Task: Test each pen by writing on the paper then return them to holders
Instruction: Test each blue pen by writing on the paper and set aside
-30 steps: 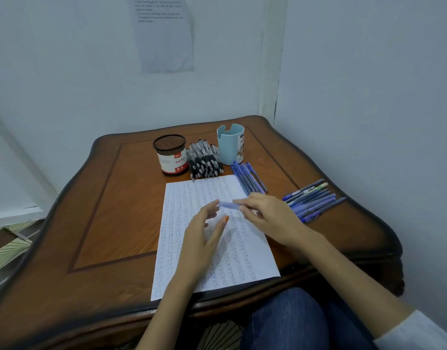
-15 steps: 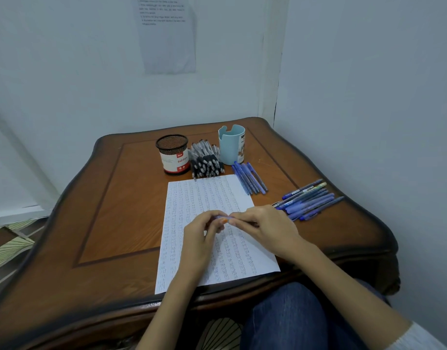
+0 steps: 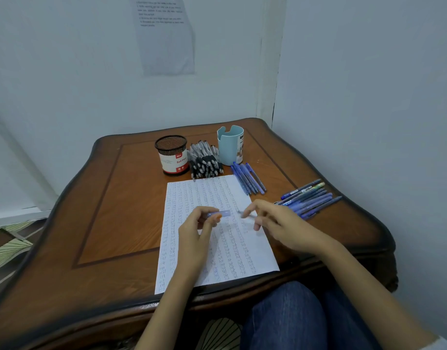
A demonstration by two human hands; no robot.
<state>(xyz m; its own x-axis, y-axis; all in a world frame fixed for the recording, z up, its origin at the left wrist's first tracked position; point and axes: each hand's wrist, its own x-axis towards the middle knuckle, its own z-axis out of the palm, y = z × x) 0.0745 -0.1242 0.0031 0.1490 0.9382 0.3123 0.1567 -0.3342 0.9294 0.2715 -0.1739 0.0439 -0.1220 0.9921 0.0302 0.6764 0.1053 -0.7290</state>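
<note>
- The left hand (image 3: 194, 231) pinches a small blue cap (image 3: 223, 213) between thumb and fingers, just above the paper (image 3: 204, 193).
- The right hand (image 3: 280, 228) pinches the pen (image 3: 246, 214), and its thin tip pokes out toward the cap. Cap and pen are apart, with a little gap between them.
- The black mesh holder (image 3: 171, 155) and the blue holder (image 3: 230, 146) stand at the far side of the surface (image 3: 116, 198). No pens stick out of them. Other pens lie in piles near them and off to the right.
- The cap is tiny and held only by the fingertips. I think it could slip out and roll off the surface.
- Neither hand presses on the paper. It may slide when the pen pushes on it.
- The paper is nearly full of writing, so a new mark could be hard to spot.
- The bare tip is close to the fingers and could leave ink on them.
- Half a second ago the two hands were touching, with the closed pen between them. Now they have pulled apart and the cap is off.
</note>
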